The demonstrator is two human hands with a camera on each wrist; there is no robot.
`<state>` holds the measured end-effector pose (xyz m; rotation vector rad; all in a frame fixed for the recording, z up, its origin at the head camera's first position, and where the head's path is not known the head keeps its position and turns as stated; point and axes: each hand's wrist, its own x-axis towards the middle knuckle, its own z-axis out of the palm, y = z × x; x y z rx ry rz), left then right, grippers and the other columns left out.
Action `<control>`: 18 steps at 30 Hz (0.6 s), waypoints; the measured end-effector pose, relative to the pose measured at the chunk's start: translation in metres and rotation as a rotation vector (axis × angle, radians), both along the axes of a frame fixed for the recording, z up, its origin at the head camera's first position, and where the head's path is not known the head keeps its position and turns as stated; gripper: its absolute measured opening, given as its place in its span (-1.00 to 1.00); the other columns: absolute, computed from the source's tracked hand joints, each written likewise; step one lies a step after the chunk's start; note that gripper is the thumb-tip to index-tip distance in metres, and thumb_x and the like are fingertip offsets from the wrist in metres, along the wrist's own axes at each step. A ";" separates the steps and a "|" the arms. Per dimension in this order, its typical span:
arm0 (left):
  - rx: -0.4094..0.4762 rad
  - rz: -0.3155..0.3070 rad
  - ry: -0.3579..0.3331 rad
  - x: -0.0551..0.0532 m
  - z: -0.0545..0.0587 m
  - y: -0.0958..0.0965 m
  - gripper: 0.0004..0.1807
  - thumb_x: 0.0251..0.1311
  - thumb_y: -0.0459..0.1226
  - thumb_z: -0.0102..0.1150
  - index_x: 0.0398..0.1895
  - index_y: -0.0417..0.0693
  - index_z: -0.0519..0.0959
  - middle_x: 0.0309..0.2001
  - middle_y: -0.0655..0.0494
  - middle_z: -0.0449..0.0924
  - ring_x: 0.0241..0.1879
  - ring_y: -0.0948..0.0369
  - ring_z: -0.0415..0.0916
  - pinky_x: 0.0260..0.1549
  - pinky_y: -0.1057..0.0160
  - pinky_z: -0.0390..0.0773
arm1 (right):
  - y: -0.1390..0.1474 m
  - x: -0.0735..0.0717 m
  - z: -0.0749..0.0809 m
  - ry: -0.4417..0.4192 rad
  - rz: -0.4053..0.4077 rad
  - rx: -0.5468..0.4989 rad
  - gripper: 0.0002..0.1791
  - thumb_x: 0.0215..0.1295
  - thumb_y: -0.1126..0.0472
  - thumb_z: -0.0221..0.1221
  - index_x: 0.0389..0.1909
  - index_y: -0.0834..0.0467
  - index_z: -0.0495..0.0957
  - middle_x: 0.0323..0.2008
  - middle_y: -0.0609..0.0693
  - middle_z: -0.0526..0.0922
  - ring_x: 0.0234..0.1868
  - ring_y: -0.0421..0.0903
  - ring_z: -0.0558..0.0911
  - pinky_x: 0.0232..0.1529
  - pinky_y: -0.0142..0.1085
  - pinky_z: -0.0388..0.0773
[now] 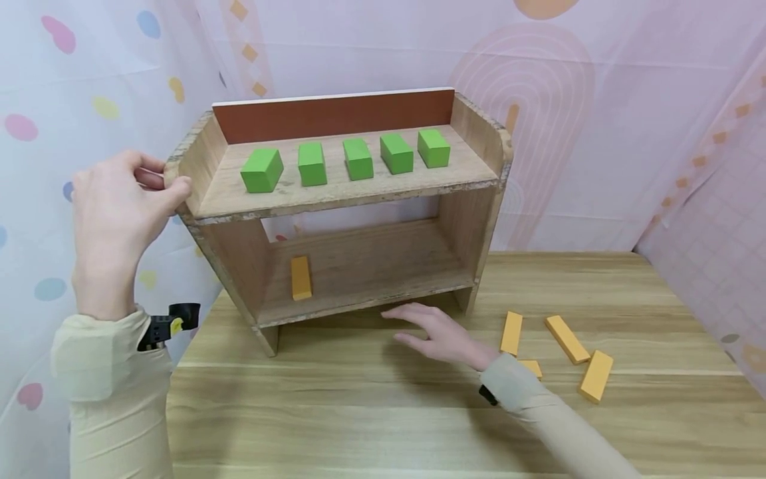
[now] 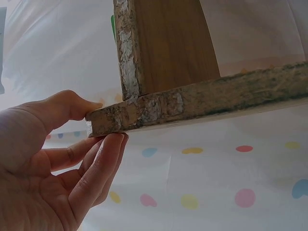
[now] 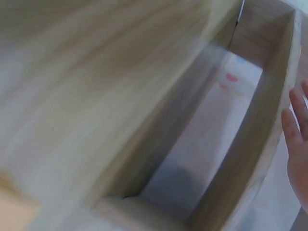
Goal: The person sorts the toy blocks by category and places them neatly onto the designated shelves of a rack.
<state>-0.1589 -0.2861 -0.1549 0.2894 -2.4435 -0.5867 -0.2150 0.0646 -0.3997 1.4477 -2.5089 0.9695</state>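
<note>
My left hand pinches the upper front edge of the left side panel of a small two-tier wooden shelf. The left wrist view shows the thumb on one face of that panel and the fingers on the other. Several green blocks stand in a row on the upper tier. One orange block lies toward the left of the lower tier. In front of the shelf, my right hand hovers with fingers extended, holding nothing; the right wrist view shows its fingertips.
Several loose orange blocks lie on the wooden table to the right, one partly hidden by my right forearm. A brown back board borders the upper tier. Patterned curtains hang behind and at both sides.
</note>
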 end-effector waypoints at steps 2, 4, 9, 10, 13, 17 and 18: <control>-0.010 0.007 -0.001 0.000 0.000 0.001 -0.48 0.08 -0.03 0.05 -0.06 -0.26 0.58 -0.56 0.15 0.63 -0.57 0.65 0.15 -0.59 0.53 0.20 | 0.015 0.000 -0.006 -0.041 -0.002 -0.017 -0.58 0.35 0.13 0.09 0.21 0.08 0.46 0.15 -0.01 0.58 0.20 -0.06 0.54 0.17 -0.13 0.49; -0.014 0.013 0.000 0.000 0.000 0.002 -0.49 0.08 -0.03 0.04 -0.07 -0.26 0.59 -0.43 -0.11 0.67 -0.59 0.66 0.15 -0.60 0.54 0.19 | 0.030 -0.001 -0.011 -0.068 -0.011 -0.023 -0.61 0.33 0.16 0.11 0.16 0.10 0.50 0.11 0.00 0.61 0.16 -0.04 0.57 0.14 -0.12 0.51; -0.010 0.012 0.014 0.000 0.001 0.004 -0.50 0.07 -0.05 0.04 -0.09 -0.28 0.59 -0.40 -0.19 0.66 -0.59 0.68 0.12 -0.57 0.54 0.18 | 0.070 -0.005 -0.019 -0.147 -0.026 0.006 -0.68 0.28 0.24 0.15 0.05 0.20 0.57 -0.01 0.03 0.68 0.04 -0.02 0.64 0.05 -0.13 0.57; -0.011 0.009 0.016 0.001 0.002 0.004 -0.50 0.07 -0.06 0.04 -0.08 -0.28 0.59 -0.39 -0.21 0.67 -0.58 0.68 0.11 -0.56 0.54 0.17 | 0.077 -0.005 -0.020 -0.173 -0.021 0.020 -0.69 0.28 0.24 0.15 0.02 0.22 0.57 -0.03 0.04 0.69 0.01 -0.02 0.66 0.03 -0.14 0.58; -0.020 0.007 0.018 0.001 0.002 0.005 -0.50 0.08 -0.06 0.04 -0.08 -0.30 0.59 -0.30 -0.29 0.66 -0.56 0.66 0.10 -0.55 0.54 0.16 | 0.098 -0.007 -0.023 -0.268 0.001 0.061 -0.70 0.28 0.26 0.15 0.00 0.27 0.58 -0.08 0.09 0.71 -0.05 0.01 0.68 -0.04 -0.19 0.60; -0.026 0.005 0.020 0.002 0.002 0.006 -0.50 0.09 -0.07 0.05 -0.08 -0.32 0.58 -0.27 -0.33 0.65 -0.62 0.71 0.09 -0.59 0.56 0.16 | 0.124 -0.007 -0.028 -0.407 0.033 0.099 -0.66 0.25 0.27 0.17 0.03 0.31 0.54 -0.07 0.17 0.69 -0.06 0.04 0.67 -0.04 -0.26 0.61; -0.026 0.005 0.021 0.002 0.002 0.005 -0.50 0.09 -0.07 0.05 -0.08 -0.32 0.58 -0.28 -0.33 0.65 -0.64 0.74 0.08 -0.61 0.56 0.16 | 0.130 -0.007 -0.029 -0.433 0.045 0.099 -0.65 0.24 0.27 0.18 0.03 0.33 0.53 -0.06 0.19 0.68 -0.05 0.04 0.67 -0.03 -0.27 0.61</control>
